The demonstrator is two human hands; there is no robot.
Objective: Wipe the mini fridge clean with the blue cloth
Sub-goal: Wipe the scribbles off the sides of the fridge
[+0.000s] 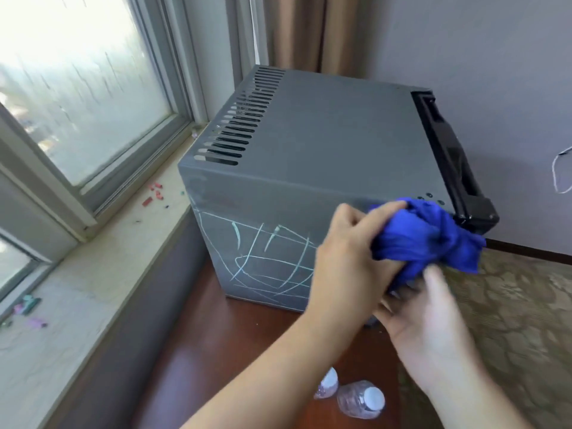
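The left hand is gripping the blue cloth, with its fingers curling round the soft, scrunched-up bundle. The right hand is sitting just under it, close to the left hand, with its fingers reaching up to the bottom of the cloth. It is blurry, so I cannot tell if it is holding the cloth or only touching it. The cloth is pressing near the top front corner of the mini fridge, a grey box with flat, smooth sides. Pale scribbly lines are showing on its near side, and long thin slots are running across the top. The fridge is standing on a shiny brown wooden table. Two clear plastic bottles are lying on the table near the arms. Small coloured bits are lying on the pale stone window sill.
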